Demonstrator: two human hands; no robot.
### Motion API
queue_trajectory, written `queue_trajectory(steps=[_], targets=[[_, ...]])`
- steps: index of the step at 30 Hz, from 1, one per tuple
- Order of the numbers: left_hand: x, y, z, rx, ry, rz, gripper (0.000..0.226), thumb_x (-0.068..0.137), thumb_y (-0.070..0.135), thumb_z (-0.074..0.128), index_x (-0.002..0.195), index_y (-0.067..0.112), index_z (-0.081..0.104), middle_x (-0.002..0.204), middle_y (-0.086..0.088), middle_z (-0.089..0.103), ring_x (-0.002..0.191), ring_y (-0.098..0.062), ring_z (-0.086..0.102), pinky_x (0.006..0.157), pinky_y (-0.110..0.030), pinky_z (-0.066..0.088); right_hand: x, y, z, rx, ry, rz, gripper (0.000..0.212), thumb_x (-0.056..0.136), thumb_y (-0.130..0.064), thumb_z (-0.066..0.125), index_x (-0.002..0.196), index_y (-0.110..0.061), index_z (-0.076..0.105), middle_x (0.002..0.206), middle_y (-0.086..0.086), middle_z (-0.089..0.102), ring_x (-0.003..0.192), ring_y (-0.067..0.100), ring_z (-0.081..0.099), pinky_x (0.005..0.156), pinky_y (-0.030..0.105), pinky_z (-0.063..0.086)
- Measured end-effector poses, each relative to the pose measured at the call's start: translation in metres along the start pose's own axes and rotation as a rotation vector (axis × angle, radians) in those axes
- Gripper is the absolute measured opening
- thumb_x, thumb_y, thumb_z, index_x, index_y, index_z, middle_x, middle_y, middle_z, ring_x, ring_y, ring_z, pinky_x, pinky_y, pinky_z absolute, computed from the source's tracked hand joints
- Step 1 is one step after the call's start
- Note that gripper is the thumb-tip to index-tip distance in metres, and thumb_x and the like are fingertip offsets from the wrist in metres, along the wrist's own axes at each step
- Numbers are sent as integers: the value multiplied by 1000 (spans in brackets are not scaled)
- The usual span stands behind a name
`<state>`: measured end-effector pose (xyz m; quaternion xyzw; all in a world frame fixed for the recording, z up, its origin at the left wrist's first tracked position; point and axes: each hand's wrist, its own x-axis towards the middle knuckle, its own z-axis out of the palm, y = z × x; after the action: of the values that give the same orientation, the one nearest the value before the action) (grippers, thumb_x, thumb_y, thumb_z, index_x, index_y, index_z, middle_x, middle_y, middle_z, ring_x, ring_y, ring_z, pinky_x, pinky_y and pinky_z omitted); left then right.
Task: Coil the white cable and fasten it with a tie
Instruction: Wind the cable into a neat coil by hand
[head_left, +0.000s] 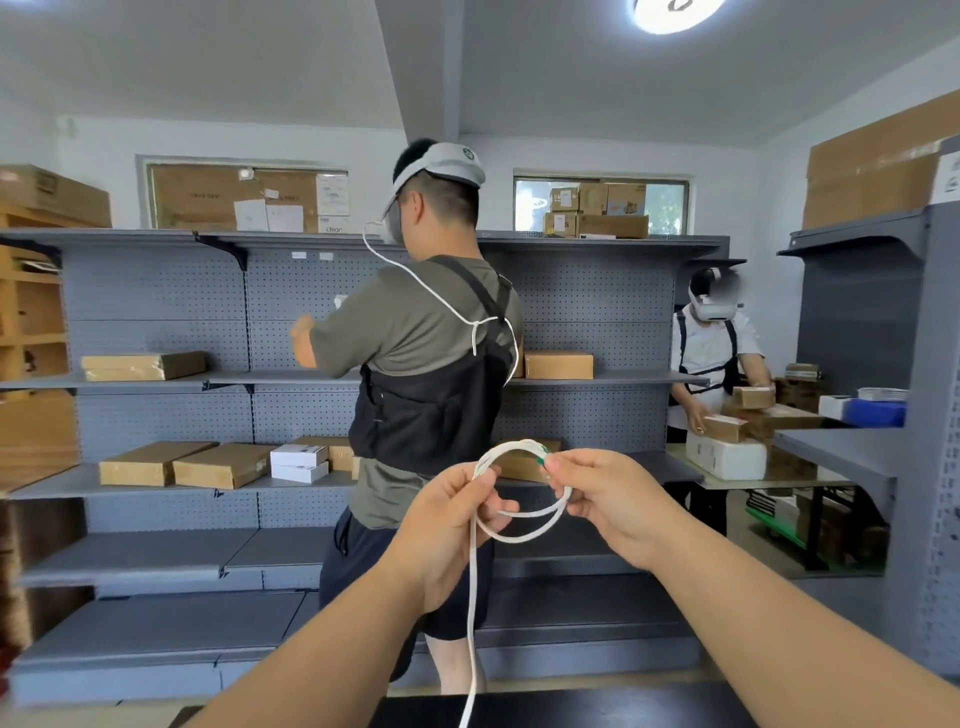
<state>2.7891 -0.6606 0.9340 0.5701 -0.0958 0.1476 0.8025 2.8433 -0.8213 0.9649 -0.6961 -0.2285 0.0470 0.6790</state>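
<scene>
Head view: left hand (447, 525) fingers (488, 486) pinch one side of the white cable (519, 538) coil, right hand (610, 501) fingers (563, 465) the other, beside a green tie (543, 460); its tail hangs beneath. Likely light, limp, springy: grip where loops cross.

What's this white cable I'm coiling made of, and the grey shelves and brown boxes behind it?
The white cable: probably a soft plastic or braided jacket, matte; it bends into small loops without kinking. The grey shelves: likely painted sheet metal, matte, with thin edges and a perforated back panel. The brown boxes: cardboard, matte tan with sharp folded edges.
</scene>
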Motion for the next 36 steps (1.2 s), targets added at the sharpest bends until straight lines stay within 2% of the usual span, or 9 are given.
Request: queue_trajectory(steps=[3, 7, 13, 15, 19, 23, 28, 32, 36], targets=[[1, -1, 4, 58, 94, 104, 22, 98, 18, 45, 104, 6, 62, 66, -5, 48, 62, -10, 55, 64, -22, 54, -2, 2, 5, 20, 12, -2, 14, 92, -17, 58, 88, -9, 69, 75, 0, 60, 69, 11, 50, 68, 24, 41], [4, -1, 11, 176, 197, 272, 25, 100, 18, 40, 98, 13, 64, 61, 1, 48, 56, -6, 46, 59, -21, 51, -6, 2, 12, 15, -18, -36, 14, 93, -17, 55, 88, -10, 67, 79, 0, 61, 74, 10, 52, 70, 23, 44], [11, 3, 14, 349, 227, 290, 24, 101, 22, 37, 96, 14, 59, 47, 15, 42, 45, -3, 34, 46, -18, 34, -7, 1, 12, -395, -3, -110, 12, 91, -28, 59, 93, -18, 66, 90, -1, 68, 81, 13, 59, 79, 30, 51], [14, 3, 13, 404, 195, 272, 23, 101, 21, 37, 92, 16, 58, 49, 16, 46, 47, -2, 36, 50, -21, 32, -7, -2, 11, -529, 26, -139, 8, 89, -24, 60, 96, -19, 63, 93, -2, 68, 83, 14, 61, 81, 33, 50], [14, 3, 9, 564, 181, 292, 23, 100, 24, 39, 91, 17, 58, 79, 7, 61, 69, -7, 51, 68, -29, 40, -4, -11, 11, -779, 36, -217, 6, 88, -19, 59, 93, -24, 59, 85, -7, 63, 78, 13, 57, 69, 27, 43], [13, 5, 12, 620, 204, 300, 24, 100, 25, 38, 89, 16, 56, 73, 9, 55, 64, -3, 47, 64, -24, 38, -9, -19, 13, -671, 2, -196, 25, 98, -30, 43, 83, -22, 60, 70, -12, 53, 69, 8, 48, 65, 27, 37], [16, 2, 15, 475, 235, 254, 27, 100, 30, 37, 87, 16, 57, 68, 6, 52, 59, -7, 42, 60, -27, 35, -10, -13, 19, -448, 38, -81, 45, 101, -36, 32, 101, -7, 65, 69, -4, 52, 60, 9, 43, 62, 23, 37], [15, 0, 20, 376, 281, 232, 36, 101, 32, 36, 94, 3, 57, 61, 4, 39, 55, -9, 34, 57, -28, 32, -14, -8, 25, -249, 14, -32, 35, 101, -33, 36, 97, -15, 66, 81, -1, 63, 58, 11, 41, 59, 23, 38], [11, -1, 20, 326, 290, 218, 32, 101, 30, 36, 88, 9, 56, 59, 2, 41, 55, -11, 38, 59, -28, 35, -15, -11, 25, -80, -57, 15, 30, 100, -26, 42, 86, -14, 66, 84, 3, 65, 58, 9, 40, 56, 22, 33]])
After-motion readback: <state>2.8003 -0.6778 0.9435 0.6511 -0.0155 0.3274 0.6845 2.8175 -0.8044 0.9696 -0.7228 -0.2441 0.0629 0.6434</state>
